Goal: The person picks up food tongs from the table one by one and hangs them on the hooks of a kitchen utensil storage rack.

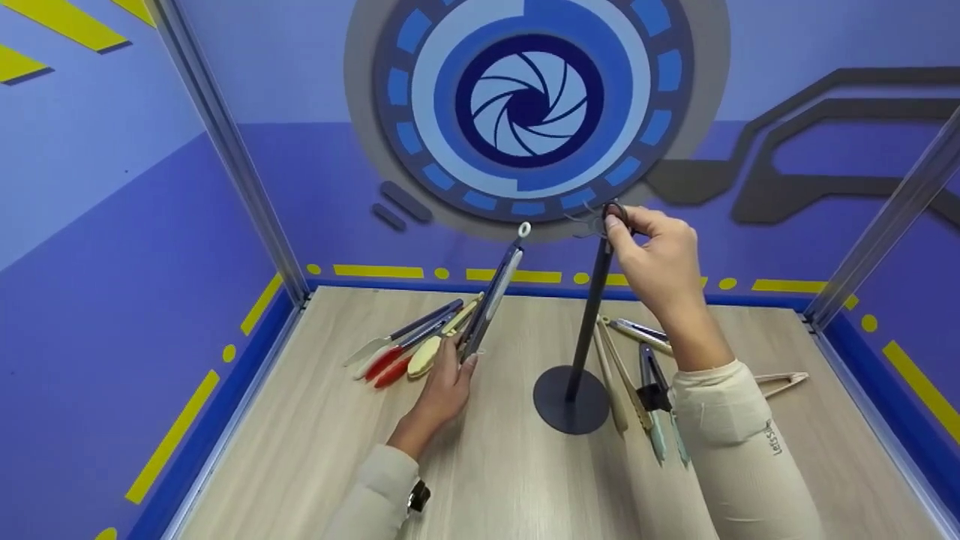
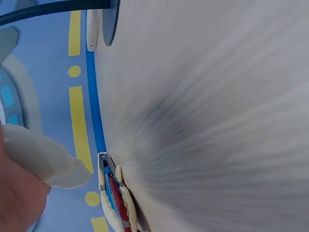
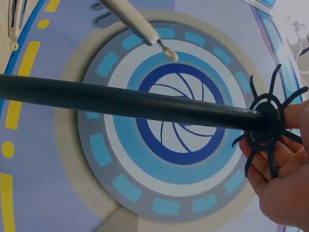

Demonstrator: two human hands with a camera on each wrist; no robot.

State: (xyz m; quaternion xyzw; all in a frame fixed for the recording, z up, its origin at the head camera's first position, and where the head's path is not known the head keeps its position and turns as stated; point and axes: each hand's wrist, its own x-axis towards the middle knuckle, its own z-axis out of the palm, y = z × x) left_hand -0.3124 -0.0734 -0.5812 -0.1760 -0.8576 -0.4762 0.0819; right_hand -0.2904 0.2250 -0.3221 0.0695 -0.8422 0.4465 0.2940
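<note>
My left hand (image 1: 444, 388) grips a pair of kitchen tongs (image 1: 495, 296) near the head end, raised over the table and tilted, with the handle and its pale ring pull uppermost. In the left wrist view the pale tong head (image 2: 46, 157) pokes out of the hand. A black rack stand (image 1: 590, 322) rises upright left of my right forearm. My right hand (image 1: 664, 259) holds its top, where a spidery ring of hooks (image 3: 264, 123) spreads out; fingers and thumb are at the hooks. The ring pull is left of the pole, apart from the hooks.
Several tongs lie left on the table, among them red-tipped tongs (image 1: 390, 364) and cream tongs (image 1: 426, 352). On the right are wooden tongs (image 1: 611, 375), teal-tipped tongs (image 1: 656, 431) and pale pink tongs (image 1: 787, 381). The stand's round base (image 1: 551, 412) sits mid-table. Printed walls (image 1: 315, 180) enclose the table.
</note>
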